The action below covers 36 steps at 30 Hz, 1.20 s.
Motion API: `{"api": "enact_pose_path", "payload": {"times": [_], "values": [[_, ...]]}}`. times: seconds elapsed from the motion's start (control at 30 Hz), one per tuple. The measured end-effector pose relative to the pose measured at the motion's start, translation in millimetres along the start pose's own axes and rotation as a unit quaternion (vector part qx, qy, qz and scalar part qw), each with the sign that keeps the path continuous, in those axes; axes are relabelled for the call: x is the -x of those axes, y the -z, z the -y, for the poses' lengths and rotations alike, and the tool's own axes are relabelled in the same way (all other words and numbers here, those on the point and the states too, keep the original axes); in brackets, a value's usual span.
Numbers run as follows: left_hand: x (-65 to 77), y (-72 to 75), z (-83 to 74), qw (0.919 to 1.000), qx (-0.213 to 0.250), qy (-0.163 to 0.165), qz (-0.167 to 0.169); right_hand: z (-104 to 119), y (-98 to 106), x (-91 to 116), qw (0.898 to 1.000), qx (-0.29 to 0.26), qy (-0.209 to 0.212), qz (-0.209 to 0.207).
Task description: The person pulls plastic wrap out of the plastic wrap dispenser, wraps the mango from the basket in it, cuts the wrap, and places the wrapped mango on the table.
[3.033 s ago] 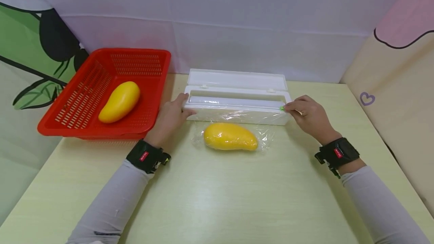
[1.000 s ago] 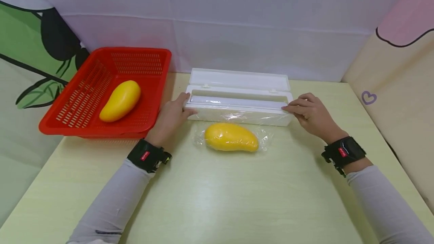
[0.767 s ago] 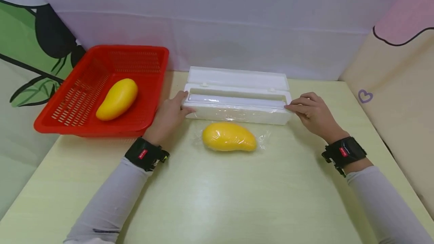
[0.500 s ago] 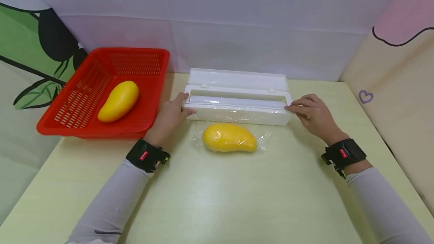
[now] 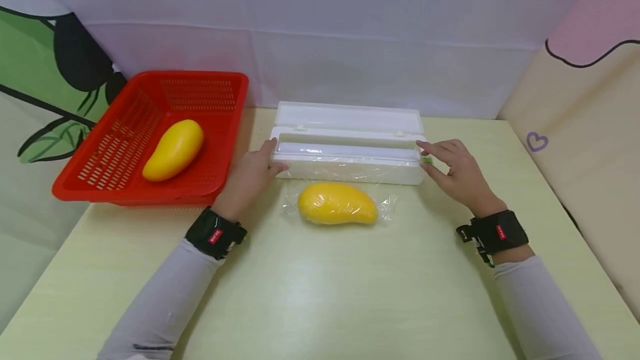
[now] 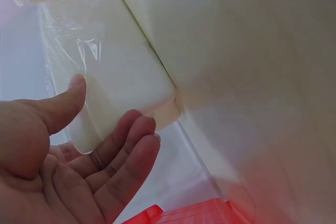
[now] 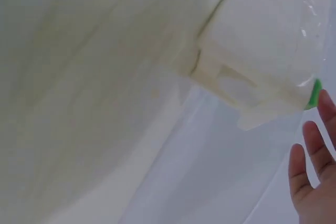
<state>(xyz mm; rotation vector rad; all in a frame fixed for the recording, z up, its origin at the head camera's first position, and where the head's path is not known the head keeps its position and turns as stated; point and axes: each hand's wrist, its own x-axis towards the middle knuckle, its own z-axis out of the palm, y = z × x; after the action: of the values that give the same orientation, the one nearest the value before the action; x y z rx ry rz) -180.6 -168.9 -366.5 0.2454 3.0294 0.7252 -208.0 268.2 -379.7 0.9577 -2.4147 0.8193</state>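
Note:
A white cling film dispenser stands with its lid raised and a film roll inside. Clear film hangs over its front and runs to a yellow mango wrapped in film before it. My left hand grips the dispenser's left end; in the left wrist view, the thumb lies on one face and the fingers curl round the end. At the right end, my right hand has thumb and forefinger parted about a green slider. The right wrist view shows straight fingers beside the slider.
A red plastic basket stands on the left, close to my left forearm, with an unwrapped mango inside. Behind the dispenser rises a pale cloth backdrop. The light wooden table extends toward me.
The right hand went from pinching the slider to covering it, shifting slightly right; now its thumb and forefinger are parted and the slider shows farther right than at first. The left hand stays.

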Motion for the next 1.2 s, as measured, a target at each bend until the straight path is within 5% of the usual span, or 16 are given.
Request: {"api": "enact_pose_path", "payload": {"times": [0.13,0.3,0.57,0.8,1.03,1.1,1.2], "values": [[7.5,2.2,-1.9,0.9999,-0.004,0.01,-0.002,22,-1,-16,0.998,-0.033,-0.044,0.043],[13.1,4.5,-8.0,0.9998,0.0,0.017,-0.011,51,-4,-43,0.982,-0.076,-0.111,0.131],[13.7,5.0,-23.7,0.9979,0.051,-0.028,-0.03,70,-25,-50,0.969,-0.091,-0.123,0.196],[14.1,2.7,-27.3,0.9849,0.125,-0.106,0.056,77,-39,-49,0.973,-0.027,-0.106,0.201],[16.7,-9.9,-28.8,0.9444,0.23,-0.176,0.156,79,-38,-51,0.968,0.016,-0.106,0.226],[17.7,-14.2,-32.3,0.9425,0.22,-0.182,0.174,78,-37,-51,0.97,0.002,-0.098,0.224],[19.5,-19.6,-39.4,0.9524,0.166,-0.175,0.186,79,-34,-51,0.972,-0.041,-0.097,0.211]]}}
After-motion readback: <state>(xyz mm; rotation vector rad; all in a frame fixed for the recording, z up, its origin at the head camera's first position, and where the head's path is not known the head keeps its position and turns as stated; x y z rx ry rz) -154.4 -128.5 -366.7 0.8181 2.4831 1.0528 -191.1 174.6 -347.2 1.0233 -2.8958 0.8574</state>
